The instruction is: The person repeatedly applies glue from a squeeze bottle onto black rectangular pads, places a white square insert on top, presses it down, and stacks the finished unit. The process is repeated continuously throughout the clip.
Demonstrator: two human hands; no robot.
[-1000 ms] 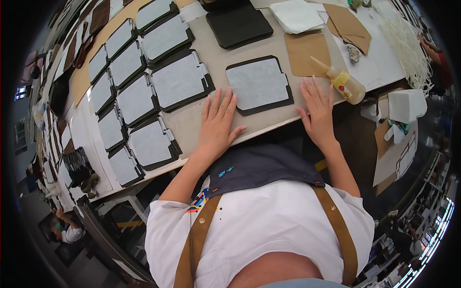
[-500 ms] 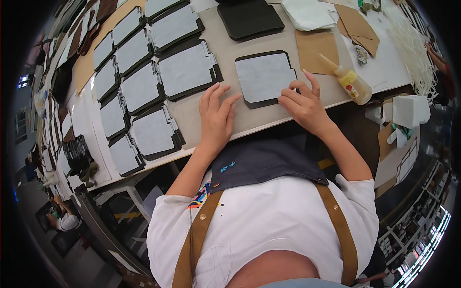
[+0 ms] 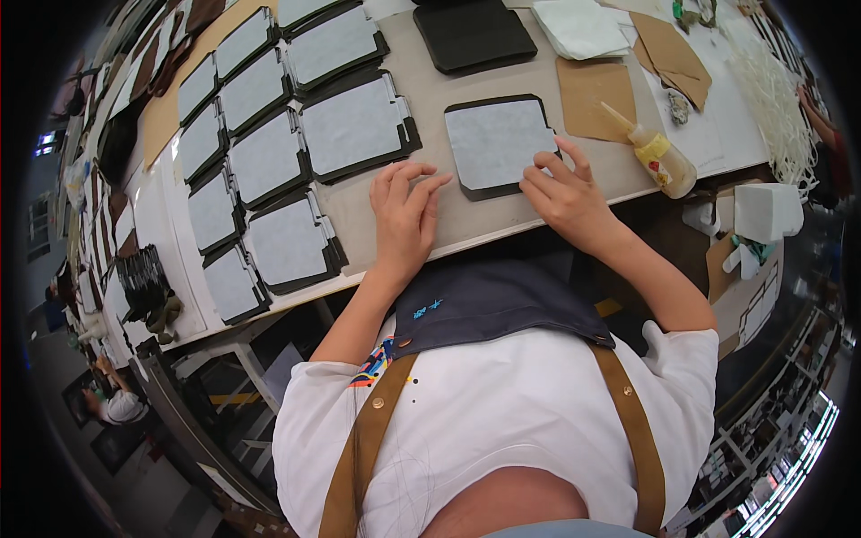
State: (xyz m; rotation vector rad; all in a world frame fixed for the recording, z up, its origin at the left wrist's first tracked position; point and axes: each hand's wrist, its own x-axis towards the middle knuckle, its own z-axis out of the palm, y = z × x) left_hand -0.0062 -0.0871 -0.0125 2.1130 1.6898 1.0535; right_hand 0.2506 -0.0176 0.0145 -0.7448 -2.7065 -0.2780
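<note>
Hands, two: our left (image 3: 404, 215), fingers loosely curled, holding nothing, just beside the near-left corner of the single panel; our right (image 3: 569, 202), well apart from it, fingertips at that panel's right edge, whether pinching it or merely resting there we cannot tell. From the left we list: one bundle of thin black strips (image 3: 143, 282); one co-worker (image 3: 121, 408), small, lower left; eleven black-edged pieces with pale faces (image 3: 350, 134), set in slanting rows of three, four and four, the farthest cut by the upper edge; one black pad (image 3: 475, 40), beyond our hands; one single panel (image 3: 498, 143), pale-faced with a black border, flat on the beige work surface (image 3: 417, 94) between our hands, its near-right corner covered by our right; one stack of white sheets (image 3: 583, 29); one brown sheet (image 3: 596, 99); one yellowish squeeze bottle (image 3: 665, 168), nearest obstacle to the right of our right hand, its nozzle toward the brown sheet; a group of overlapping brown pieces (image 3: 673, 58), number uncertain; one crumpled greyish lump (image 3: 677, 108); one tangle of white cords (image 3: 776, 99); one white block (image 3: 769, 213), below the table's edge.
</note>
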